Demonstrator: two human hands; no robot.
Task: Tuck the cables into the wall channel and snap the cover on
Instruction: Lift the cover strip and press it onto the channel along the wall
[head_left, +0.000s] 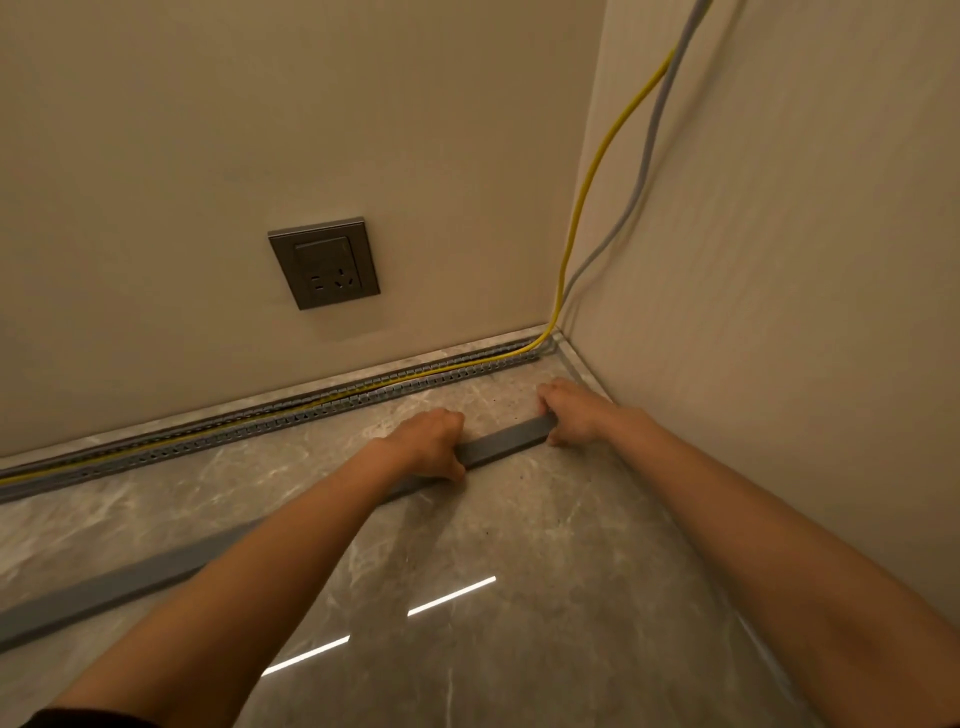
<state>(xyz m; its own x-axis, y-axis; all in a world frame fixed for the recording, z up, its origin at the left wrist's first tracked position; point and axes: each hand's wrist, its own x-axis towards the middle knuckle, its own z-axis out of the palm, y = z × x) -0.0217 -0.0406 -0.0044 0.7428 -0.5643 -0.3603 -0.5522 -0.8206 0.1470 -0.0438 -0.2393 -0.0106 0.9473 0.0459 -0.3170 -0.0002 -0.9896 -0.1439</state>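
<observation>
A slotted grey cable channel (218, 441) runs along the foot of the back wall into the corner. A yellow cable (587, 192) and a grey cable (647, 156) drop down the corner and lie inside the channel. The long grey cover strip (506, 441) lies on the marble floor in front of the channel, apart from it. My left hand (428, 441) grips the strip near its right part. My right hand (569, 413) holds the strip's right end. My left forearm hides the middle of the strip.
A grey wall socket (324, 264) sits on the back wall above the channel. The right wall (779, 312) meets the back wall at the corner, close beside my right hand. Glossy marble floor (519, 545) spreads toward me.
</observation>
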